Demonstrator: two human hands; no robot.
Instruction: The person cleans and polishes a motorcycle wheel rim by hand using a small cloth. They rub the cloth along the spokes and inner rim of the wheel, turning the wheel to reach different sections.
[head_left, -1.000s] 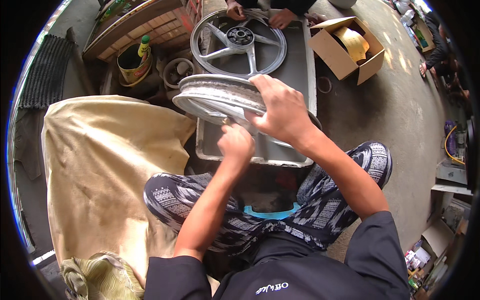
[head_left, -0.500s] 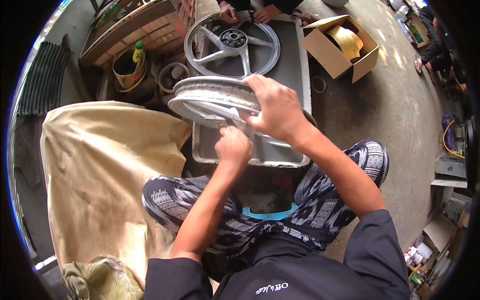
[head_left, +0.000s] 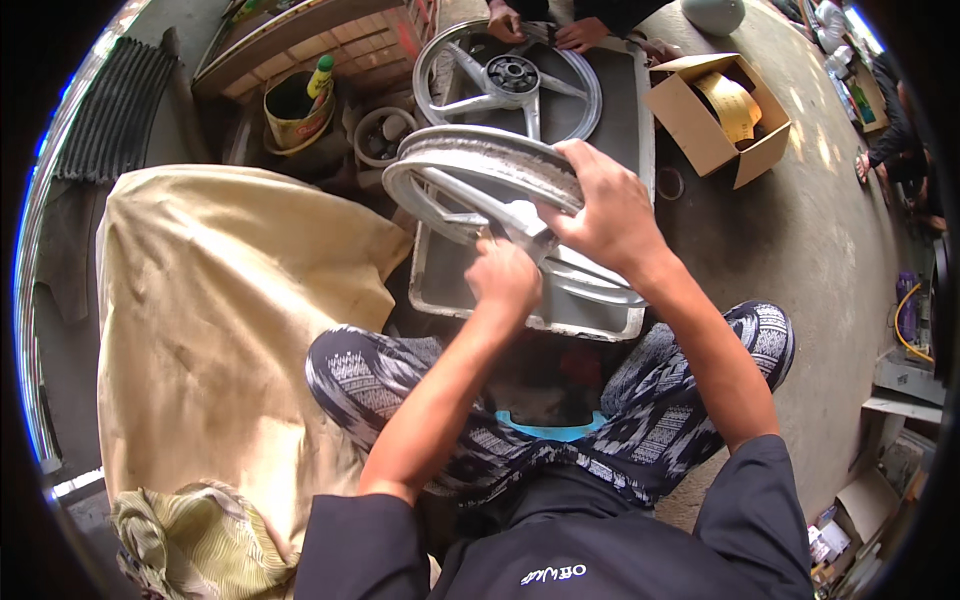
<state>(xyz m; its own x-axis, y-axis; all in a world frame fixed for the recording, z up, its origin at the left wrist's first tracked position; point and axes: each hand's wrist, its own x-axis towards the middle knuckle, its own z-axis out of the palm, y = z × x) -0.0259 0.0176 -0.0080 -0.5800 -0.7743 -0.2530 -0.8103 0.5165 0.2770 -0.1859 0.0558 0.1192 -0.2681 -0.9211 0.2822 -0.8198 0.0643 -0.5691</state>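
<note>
Two hands on rim [head_left: 470, 175] | right hand [head_left: 610, 215] grips far edge | left hand [head_left: 505, 275] closed at spoke | tray [head_left: 440, 290] beneath

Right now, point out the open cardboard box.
In the head view the open cardboard box sits on the concrete floor at upper right, just right of the shallow metal tray and beyond the right hand.
</note>
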